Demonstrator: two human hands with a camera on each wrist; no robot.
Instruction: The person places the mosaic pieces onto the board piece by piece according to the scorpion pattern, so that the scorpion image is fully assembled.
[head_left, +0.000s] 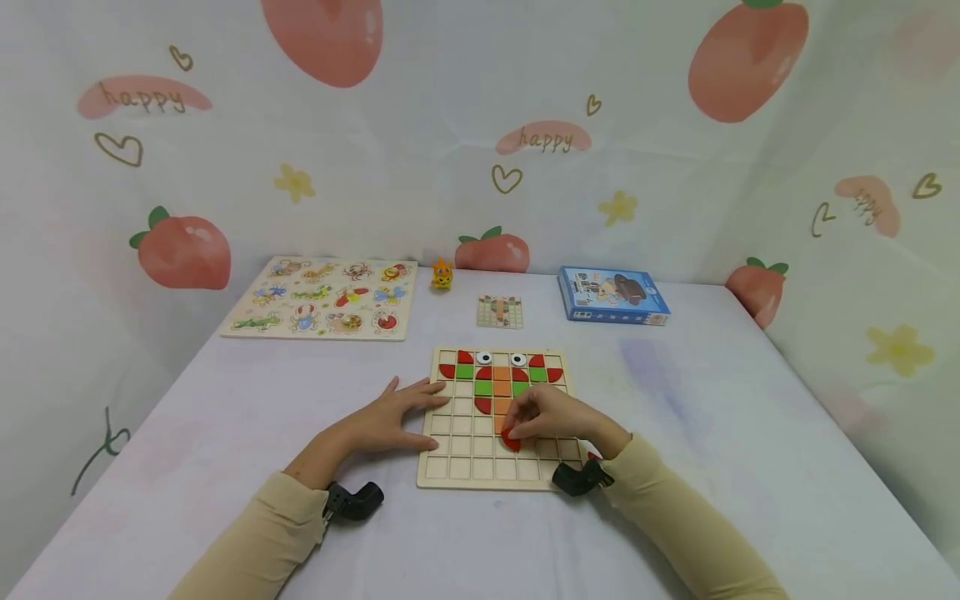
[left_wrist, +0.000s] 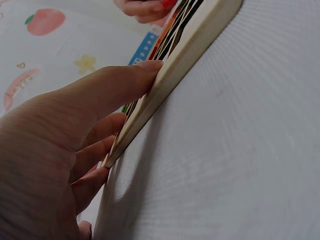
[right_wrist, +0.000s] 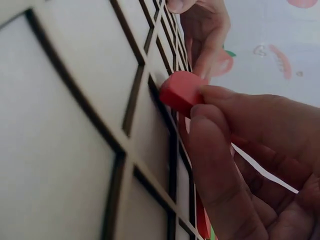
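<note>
A wooden grid board (head_left: 460, 468) lies on the table, its upper cells filled with red, green and orange pieces and two round eye pieces (head_left: 484, 358). My left hand (head_left: 386, 418) rests on the board's left edge, fingers spread and thumb on the rim. In the left wrist view the thumb (left_wrist: 120, 82) presses the wooden edge. My right hand (head_left: 551, 412) pinches a red rounded piece (right_wrist: 181, 92) between thumb and fingertips. That piece is held over a cell just below the orange column, tilted against the grid lines in the right wrist view.
Behind the board lies a small pattern card (head_left: 500, 312). An insect picture puzzle (head_left: 322, 298) is at the back left, beside a small orange toy figure (head_left: 442, 273). A blue box (head_left: 613, 295) lies at the back right. Another red piece (head_left: 594, 456) shows by my right wrist.
</note>
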